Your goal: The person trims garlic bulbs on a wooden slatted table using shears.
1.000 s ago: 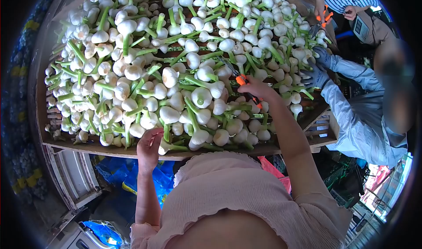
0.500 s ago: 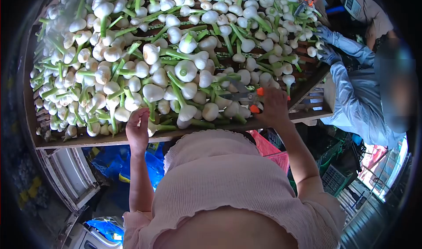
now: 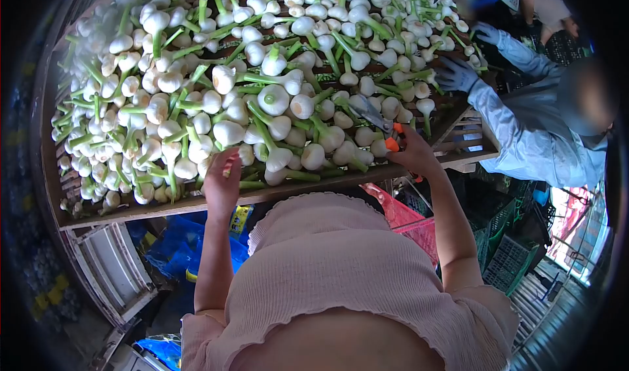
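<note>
My right hand (image 3: 419,153) grips orange-handled shears (image 3: 395,135) at the front right of a slatted wooden table. Their metal blades point up and to the left over garlic bulbs, apart at the tips as far as I can make out. My left hand (image 3: 223,177) is at the table's front edge with its fingers curled; what they hold, if anything, is hidden. Just beside those fingers lies a garlic bulb (image 3: 246,155). White garlic bulbs with cut green stems cover the table, among them a large one (image 3: 228,133) above my left hand.
A raised wooden rim (image 3: 144,212) borders the table (image 3: 458,151). At the right, a co-worker's gloved hand (image 3: 455,75) reaches over the garlic. Another person is at the top right. Blue bags (image 3: 177,240), a red mesh bag (image 3: 409,217) and a green crate (image 3: 508,263) sit below.
The shears' blades have swung from pointing left to pointing up and left. My left hand's fingers have curled further in. The co-worker's gloved hand has moved left over the garlic.
</note>
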`<state>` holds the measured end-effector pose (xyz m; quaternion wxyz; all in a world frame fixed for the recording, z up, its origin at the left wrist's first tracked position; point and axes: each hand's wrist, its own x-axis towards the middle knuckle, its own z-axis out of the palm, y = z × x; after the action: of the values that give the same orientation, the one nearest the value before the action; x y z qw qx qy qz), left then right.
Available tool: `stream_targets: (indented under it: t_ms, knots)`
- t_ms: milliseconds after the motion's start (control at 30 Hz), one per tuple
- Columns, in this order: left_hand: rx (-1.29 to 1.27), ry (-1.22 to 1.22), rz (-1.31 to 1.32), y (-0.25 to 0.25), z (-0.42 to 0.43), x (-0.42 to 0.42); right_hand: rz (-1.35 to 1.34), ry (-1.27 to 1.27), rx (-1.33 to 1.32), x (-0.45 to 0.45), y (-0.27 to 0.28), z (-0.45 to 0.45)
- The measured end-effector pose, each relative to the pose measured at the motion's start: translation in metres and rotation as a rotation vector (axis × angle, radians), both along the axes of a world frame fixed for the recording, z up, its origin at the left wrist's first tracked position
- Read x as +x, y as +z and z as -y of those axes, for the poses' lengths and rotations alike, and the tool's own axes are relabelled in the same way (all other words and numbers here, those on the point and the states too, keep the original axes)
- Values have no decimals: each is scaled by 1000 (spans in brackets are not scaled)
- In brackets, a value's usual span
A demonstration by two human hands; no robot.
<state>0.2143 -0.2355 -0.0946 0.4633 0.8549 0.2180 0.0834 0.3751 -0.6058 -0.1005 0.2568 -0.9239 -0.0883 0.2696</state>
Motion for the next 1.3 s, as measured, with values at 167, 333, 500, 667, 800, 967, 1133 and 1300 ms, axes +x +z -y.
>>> stream_targets:
  t_ms: [167,333,500,667,800,967,1133,1300]
  knots:
    - [285,-163,87,1,35,72,-619,17,102,22,3,-6]
    - [351,-149,45,-47,24,116,-773,30,204,20,11,-18]
    - [363,-141,175,-32,31,151,-539,-219,462,1,-2,0]
    - [-32,-280,-36,31,70,269,-363,-382,480,-8,13,21]
    - [314,-509,258,20,88,269,-362,-391,399,-13,25,39]
    - [745,-1224,-272,-2,105,138,-274,-317,333,-28,26,49]
    - [936,-1226,-5,-64,142,141,-254,-339,374,-19,16,33]
    - [887,-1092,236,-91,160,238,-175,-474,415,-26,20,37]
